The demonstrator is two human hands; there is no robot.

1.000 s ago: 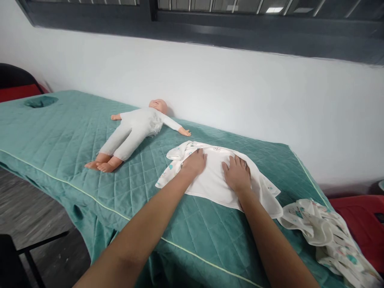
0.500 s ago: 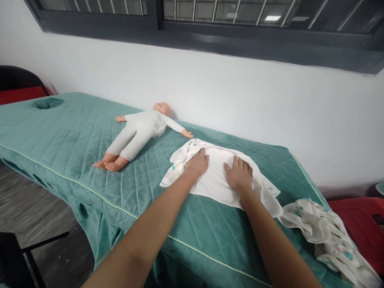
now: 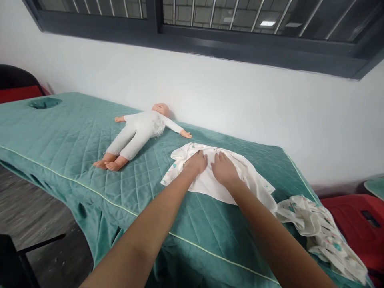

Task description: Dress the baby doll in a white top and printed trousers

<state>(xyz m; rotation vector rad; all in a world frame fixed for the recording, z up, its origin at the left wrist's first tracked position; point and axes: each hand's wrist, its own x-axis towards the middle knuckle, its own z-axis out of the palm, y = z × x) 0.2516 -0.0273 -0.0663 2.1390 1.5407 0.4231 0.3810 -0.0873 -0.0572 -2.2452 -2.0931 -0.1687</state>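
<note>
A white baby garment (image 3: 207,186) with small coloured prints lies spread on the green quilted bed cover, its sides bunched in folds. My left hand (image 3: 196,162) rests on its upper left part, fingers extended over the cloth. Beside it, my right hand (image 3: 225,170) lies on the garment's middle with fingers stretched towards the top edge. A small gap separates the two hands. A baby doll (image 3: 141,128) with a white cloth body lies on its back to the left, arms spread, one hand near the garment.
The green-covered bed (image 3: 81,140) has a face hole (image 3: 45,103) at its left end. More printed white cloth (image 3: 324,236) is heaped at the right edge. Beyond it stands a red object (image 3: 348,224). A wall and a barred window run behind; black chair parts (image 3: 15,260) show lower left.
My right hand has moved left across the garment, closer to my left hand. The left hand stays nearly in place. The view has shifted slightly; the doll lies as before.
</note>
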